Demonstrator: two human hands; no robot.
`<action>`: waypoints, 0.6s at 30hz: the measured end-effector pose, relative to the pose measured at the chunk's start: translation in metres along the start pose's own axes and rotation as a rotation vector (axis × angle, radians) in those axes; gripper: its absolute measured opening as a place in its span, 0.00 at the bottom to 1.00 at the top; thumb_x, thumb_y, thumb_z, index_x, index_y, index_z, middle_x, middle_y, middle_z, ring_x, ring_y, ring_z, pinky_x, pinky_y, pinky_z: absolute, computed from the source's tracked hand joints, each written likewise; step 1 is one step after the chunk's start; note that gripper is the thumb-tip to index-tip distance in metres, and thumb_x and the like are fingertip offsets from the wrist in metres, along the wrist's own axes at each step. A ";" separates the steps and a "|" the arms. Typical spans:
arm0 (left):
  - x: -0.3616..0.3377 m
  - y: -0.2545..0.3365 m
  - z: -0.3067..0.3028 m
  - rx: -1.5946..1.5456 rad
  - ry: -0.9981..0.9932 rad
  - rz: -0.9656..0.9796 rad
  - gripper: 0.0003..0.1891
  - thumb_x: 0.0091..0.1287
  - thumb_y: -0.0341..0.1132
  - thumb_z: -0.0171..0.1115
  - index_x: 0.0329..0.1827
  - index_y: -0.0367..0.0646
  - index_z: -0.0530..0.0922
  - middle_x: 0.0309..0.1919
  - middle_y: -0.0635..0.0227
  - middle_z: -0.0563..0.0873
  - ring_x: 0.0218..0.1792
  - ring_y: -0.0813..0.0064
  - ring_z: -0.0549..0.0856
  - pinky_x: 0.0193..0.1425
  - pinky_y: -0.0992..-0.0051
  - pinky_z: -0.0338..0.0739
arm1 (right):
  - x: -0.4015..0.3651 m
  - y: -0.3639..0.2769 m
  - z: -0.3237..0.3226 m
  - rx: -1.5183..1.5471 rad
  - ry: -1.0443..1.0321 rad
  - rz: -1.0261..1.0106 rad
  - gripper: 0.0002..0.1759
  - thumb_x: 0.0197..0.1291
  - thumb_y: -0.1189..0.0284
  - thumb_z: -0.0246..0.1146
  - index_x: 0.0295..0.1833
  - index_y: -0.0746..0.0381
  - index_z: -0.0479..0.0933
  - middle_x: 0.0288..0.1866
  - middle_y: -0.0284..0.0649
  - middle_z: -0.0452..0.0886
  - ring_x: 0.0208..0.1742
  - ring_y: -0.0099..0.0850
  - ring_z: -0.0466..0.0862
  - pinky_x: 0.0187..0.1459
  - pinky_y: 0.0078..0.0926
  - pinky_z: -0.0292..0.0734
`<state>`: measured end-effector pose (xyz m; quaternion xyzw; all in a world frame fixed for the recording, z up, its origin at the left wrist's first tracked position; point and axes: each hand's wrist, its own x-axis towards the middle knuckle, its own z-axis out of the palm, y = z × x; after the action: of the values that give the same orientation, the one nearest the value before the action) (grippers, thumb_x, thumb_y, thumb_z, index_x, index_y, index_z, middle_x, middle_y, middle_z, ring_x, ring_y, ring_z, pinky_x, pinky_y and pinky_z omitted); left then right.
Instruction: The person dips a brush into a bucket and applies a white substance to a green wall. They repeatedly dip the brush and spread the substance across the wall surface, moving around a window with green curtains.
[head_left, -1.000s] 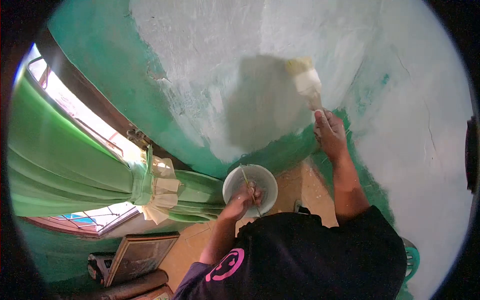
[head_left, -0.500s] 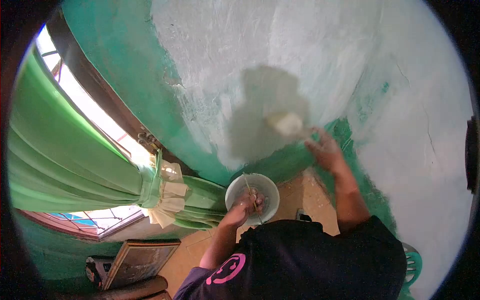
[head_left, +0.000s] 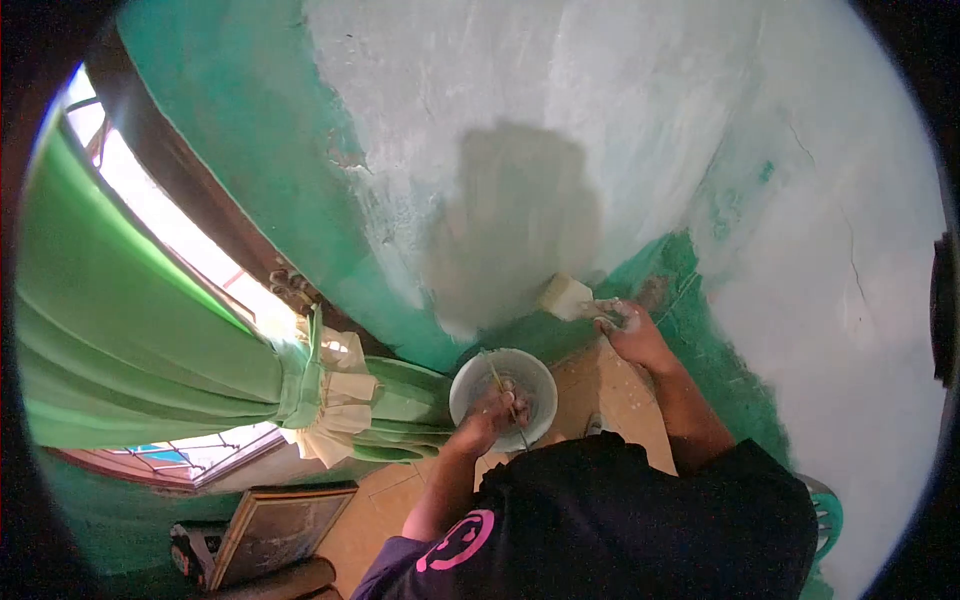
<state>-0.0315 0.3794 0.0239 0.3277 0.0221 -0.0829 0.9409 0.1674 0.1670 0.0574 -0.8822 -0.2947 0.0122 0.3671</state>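
My right hand [head_left: 636,332] is closed around the handle of a wide, pale-bristled paintbrush [head_left: 568,297]. The brush head points left, close to the lower edge of the whitish coat on the wall [head_left: 620,90]. Bare green wall [head_left: 560,335] shows just below it. In my left hand [head_left: 489,415], the fingers are wrapped round the thin handle [head_left: 496,372] of a white bucket [head_left: 546,380]. The hand covers part of the bucket's opening, hiding some of the inside. White smears mark my right thumb and fingers.
At left, a green curtain [head_left: 150,330] with a cream ruffled tie [head_left: 345,385] hangs by a bright window. A framed picture [head_left: 285,530] leans at the lower left. Tiled floor [head_left: 385,500] lies below. A green plastic chair [head_left: 825,520] stands behind at right.
My right hand has moved the paintbrush downward along the wall, and its shadow has shifted left. My left hand stays at the bucket handle.
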 end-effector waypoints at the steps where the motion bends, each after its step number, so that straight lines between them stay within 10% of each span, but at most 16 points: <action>1: 0.003 0.000 -0.002 -0.005 -0.049 0.006 0.09 0.64 0.38 0.50 0.41 0.47 0.63 0.31 0.70 0.68 0.33 0.74 0.70 0.39 0.75 0.67 | 0.000 -0.002 -0.005 -0.002 0.006 0.006 0.16 0.56 0.70 0.59 0.50 0.63 0.72 0.39 0.38 0.77 0.39 0.27 0.75 0.44 0.22 0.70; 7: 0.009 0.010 0.011 0.003 -0.109 0.041 0.10 0.63 0.37 0.52 0.43 0.47 0.63 0.31 0.70 0.69 0.35 0.74 0.71 0.40 0.75 0.67 | 0.029 -0.077 -0.107 0.621 0.220 0.194 0.20 0.55 0.71 0.60 0.55 0.57 0.69 0.24 0.26 0.71 0.24 0.15 0.65 0.26 0.13 0.62; 18: 0.048 0.009 0.037 0.120 -0.149 0.035 0.14 0.60 0.41 0.55 0.41 0.49 0.61 0.31 0.70 0.67 0.34 0.74 0.70 0.41 0.75 0.64 | 0.046 0.022 -0.072 0.322 0.315 -0.082 0.15 0.57 0.70 0.57 0.50 0.60 0.75 0.26 0.29 0.73 0.24 0.17 0.67 0.29 0.16 0.66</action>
<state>0.0168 0.3563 0.0538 0.3768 -0.0587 -0.0917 0.9199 0.2335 0.1327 0.1041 -0.7907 -0.2635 -0.0936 0.5446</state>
